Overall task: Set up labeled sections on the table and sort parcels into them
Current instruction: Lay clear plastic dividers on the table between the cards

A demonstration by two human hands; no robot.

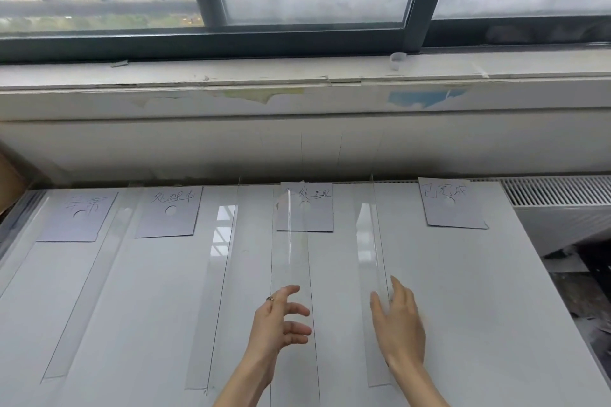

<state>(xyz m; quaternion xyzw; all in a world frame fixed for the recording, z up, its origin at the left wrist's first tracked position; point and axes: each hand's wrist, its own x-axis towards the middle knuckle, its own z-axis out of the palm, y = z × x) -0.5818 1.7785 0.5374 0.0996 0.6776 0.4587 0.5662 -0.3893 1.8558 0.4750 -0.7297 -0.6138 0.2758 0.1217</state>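
Note:
Several handwritten label cards lie along the far edge of the white table (463,291): one at far left (74,216), one left of centre (168,213), one in the middle (305,208), one at right (451,203). Clear acrylic divider strips stand or lie between them: a flat one at left (89,291), an upright one (218,274), a centre one (291,258) and a right one (373,241). My left hand (281,320) hovers by the centre divider, fingers loosely spread. My right hand (398,324) touches the right divider with straight fingers. No parcels are in view.
A windowsill and wall (297,142) run right behind the table. A radiator grille (555,192) sits at the right, with a dark gap and debris (588,291) beyond the table's right edge. A brown cardboard edge (10,175) shows at far left.

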